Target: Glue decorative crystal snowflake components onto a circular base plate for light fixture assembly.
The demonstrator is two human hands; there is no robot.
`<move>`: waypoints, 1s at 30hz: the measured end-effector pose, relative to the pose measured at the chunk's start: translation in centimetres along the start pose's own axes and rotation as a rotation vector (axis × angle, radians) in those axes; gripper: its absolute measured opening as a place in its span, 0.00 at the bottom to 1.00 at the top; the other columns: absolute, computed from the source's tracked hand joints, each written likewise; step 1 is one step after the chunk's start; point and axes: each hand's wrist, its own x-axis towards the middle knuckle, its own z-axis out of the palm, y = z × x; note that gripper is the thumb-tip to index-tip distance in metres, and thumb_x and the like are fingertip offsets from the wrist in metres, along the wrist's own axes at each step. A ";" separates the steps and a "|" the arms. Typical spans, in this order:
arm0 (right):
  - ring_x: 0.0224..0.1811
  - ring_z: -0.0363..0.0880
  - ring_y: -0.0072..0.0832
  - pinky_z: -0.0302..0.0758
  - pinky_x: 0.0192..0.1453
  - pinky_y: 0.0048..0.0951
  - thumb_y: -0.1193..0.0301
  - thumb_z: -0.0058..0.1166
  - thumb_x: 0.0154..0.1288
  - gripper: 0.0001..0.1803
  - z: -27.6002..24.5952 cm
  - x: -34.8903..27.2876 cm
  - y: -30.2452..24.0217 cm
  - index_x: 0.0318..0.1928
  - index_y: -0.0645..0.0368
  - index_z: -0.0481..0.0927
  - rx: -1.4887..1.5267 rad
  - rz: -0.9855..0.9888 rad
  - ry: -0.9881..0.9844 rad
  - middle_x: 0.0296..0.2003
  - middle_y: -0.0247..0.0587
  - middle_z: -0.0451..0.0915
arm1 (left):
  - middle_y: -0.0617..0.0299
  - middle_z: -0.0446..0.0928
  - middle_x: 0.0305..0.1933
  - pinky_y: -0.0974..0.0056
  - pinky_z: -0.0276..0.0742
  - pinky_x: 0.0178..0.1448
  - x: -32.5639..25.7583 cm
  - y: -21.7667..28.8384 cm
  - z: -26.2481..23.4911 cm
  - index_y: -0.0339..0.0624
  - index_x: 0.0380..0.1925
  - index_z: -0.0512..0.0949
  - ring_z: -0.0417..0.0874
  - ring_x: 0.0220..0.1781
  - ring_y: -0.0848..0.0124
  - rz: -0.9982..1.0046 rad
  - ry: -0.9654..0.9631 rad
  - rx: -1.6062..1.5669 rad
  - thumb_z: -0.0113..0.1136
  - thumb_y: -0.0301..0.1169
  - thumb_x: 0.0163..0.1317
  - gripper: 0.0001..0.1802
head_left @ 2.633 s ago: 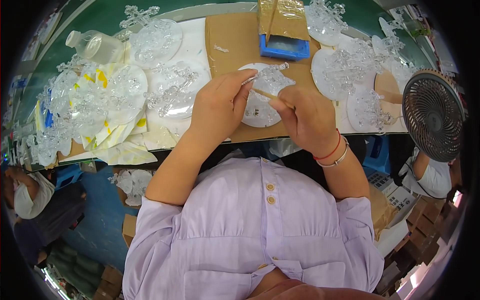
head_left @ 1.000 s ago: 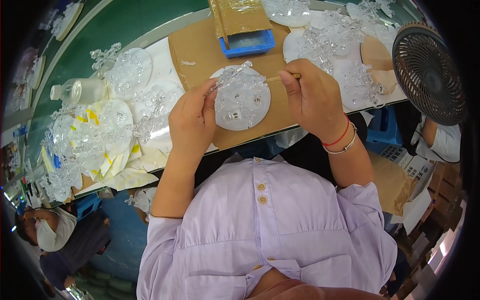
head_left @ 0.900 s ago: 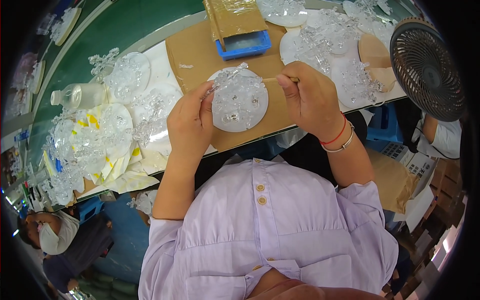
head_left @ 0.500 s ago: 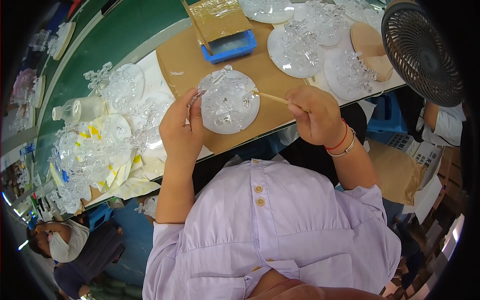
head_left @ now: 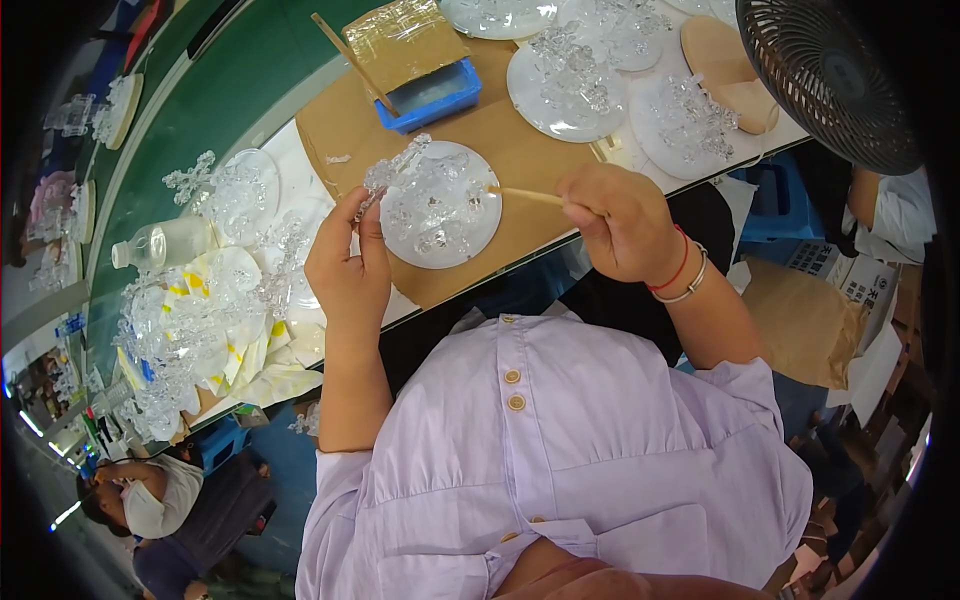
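A white round disc point(head_left: 470, 245) bearing a cluster of clear plastic pieces lies on brown cardboard in front of me. At its left edge my left hand point(head_left: 348, 255) pinches a clear, branching plastic piece point(head_left: 398, 165) between thumb and fingers; the piece reaches over the disc's upper left rim. From the right, my right hand point(head_left: 622, 222) grips a thin wooden stick point(head_left: 530, 195) in closed fingers. The stick's tip is at the right part of the disc, by the clear pieces; whether it touches them I cannot tell.
Beyond the disc stands a blue tub point(head_left: 432, 100) with a cardboard flap and another stick. More discs point(head_left: 565, 95) with clear pieces lie at the back right, beside a black fan point(head_left: 830, 80). At left are a clear bottle point(head_left: 165, 245) and a heap of clear parts point(head_left: 180, 330).
The whole view has shifted slightly, moving the table things left. My left hand has drawn a little away from the disc, and its clear piece shows more plainly. The right hand still holds the stick.
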 end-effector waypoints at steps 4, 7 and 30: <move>0.28 0.79 0.41 0.76 0.32 0.31 0.81 0.51 0.66 0.03 -1.1 0.1 -0.9 0.40 0.64 0.72 0.024 -0.012 -0.039 0.31 0.48 0.78 | 0.52 0.84 0.39 0.66 0.80 0.42 0.0 0.4 -0.2 0.35 0.42 0.82 0.86 0.38 0.64 -0.028 -0.004 -0.007 0.63 0.24 0.61 0.09; 0.26 0.79 0.37 0.76 0.31 0.30 0.81 0.49 0.68 0.02 -2.0 2.1 -1.3 0.40 0.64 0.73 -0.007 -0.034 0.101 0.28 0.48 0.78 | 0.51 0.84 0.39 0.65 0.80 0.42 -0.2 0.5 -0.7 0.35 0.42 0.82 0.86 0.38 0.62 -0.015 0.013 -0.003 0.63 0.23 0.61 0.09; 0.24 0.76 0.41 0.72 0.27 0.33 0.71 0.54 0.68 0.06 3.7 10.9 2.6 0.38 0.60 0.72 -0.370 0.175 0.145 0.24 0.46 0.76 | 0.53 0.83 0.36 0.63 0.79 0.35 -0.5 0.4 -0.8 0.38 0.43 0.80 0.84 0.31 0.61 0.138 0.040 0.024 0.62 0.19 0.58 0.12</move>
